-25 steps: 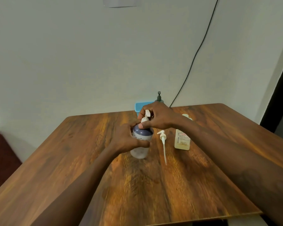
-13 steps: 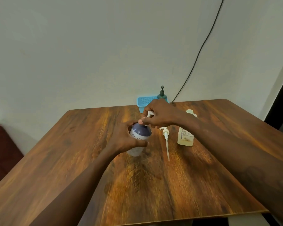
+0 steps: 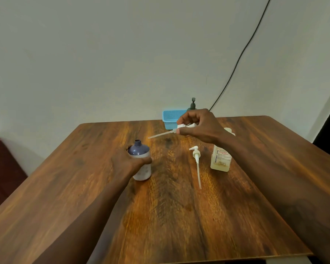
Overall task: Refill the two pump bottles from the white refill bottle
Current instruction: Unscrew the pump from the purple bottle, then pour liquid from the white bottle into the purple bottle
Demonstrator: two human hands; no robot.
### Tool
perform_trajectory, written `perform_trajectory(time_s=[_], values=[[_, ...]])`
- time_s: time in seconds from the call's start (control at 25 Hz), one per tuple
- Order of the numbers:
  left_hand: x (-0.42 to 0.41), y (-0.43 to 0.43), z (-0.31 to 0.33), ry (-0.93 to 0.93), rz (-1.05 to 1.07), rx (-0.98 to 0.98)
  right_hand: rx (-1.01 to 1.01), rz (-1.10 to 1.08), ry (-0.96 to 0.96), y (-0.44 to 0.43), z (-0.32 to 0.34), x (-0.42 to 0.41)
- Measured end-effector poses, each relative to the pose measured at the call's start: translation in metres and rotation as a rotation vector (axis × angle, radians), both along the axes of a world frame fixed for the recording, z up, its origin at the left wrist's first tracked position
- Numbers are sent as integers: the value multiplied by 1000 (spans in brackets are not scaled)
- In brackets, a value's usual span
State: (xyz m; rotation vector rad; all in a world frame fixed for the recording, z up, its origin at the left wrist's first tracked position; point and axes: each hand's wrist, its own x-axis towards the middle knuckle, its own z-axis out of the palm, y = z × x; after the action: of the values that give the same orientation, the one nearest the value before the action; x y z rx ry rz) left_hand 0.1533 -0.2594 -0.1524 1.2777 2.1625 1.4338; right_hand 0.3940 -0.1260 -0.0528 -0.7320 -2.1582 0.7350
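A bottle with a purple shoulder and white body (image 3: 141,161) stands upright on the wooden table (image 3: 84,187), its neck uncapped. My left hand (image 3: 126,162) grips its side. My right hand (image 3: 200,126) holds a white pump head (image 3: 183,126) in the air above the table, its dip tube pointing left toward the bottle. A second white pump (image 3: 196,161) lies flat on the table. To its right stands a cream-coloured labelled bottle (image 3: 220,159), partly behind my right forearm.
A blue plastic basket (image 3: 171,118) sits at the table's far edge by the wall, with a dark pump bottle (image 3: 192,104) beside it. A black cable (image 3: 242,54) runs down the wall. A dark red seat (image 3: 2,164) is at the left.
My right hand has lifted the pump head out of the purple-and-white bottle and moved it up and to the right. My left hand still holds the bottle, now uncapped.
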Motion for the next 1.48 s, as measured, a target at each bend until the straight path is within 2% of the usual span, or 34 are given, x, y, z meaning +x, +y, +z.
perform_trajectory(time_s=[0.2, 0.4, 0.52, 0.72, 0.88, 1.04, 1.28, 1.36, 1.48], values=[[11, 0, -6, -10, -13, 126, -25, -43, -161, -7, -35, -17], [22, 6, -4, 94, -17, 184, -142, -170, -325, -20, -94, -34], [21, 9, -7, 104, -30, 171, -175, -239, -352, -26, -118, -38], [26, 16, -7, 116, -70, 145, -153, -226, -381, -24, -121, -33], [37, 23, -3, 123, -88, 186, -101, -249, -274, -22, -105, -17], [58, 36, 3, 141, -177, 196, 72, -320, -134, -16, -78, 15], [100, 63, 22, 154, -291, 280, 285, -475, -67, 2, -55, 69], [113, 71, 27, 150, -317, 288, 237, -522, -102, 10, -51, 83], [128, 85, 28, 165, -368, 276, 26, -481, -144, 22, -60, 98]])
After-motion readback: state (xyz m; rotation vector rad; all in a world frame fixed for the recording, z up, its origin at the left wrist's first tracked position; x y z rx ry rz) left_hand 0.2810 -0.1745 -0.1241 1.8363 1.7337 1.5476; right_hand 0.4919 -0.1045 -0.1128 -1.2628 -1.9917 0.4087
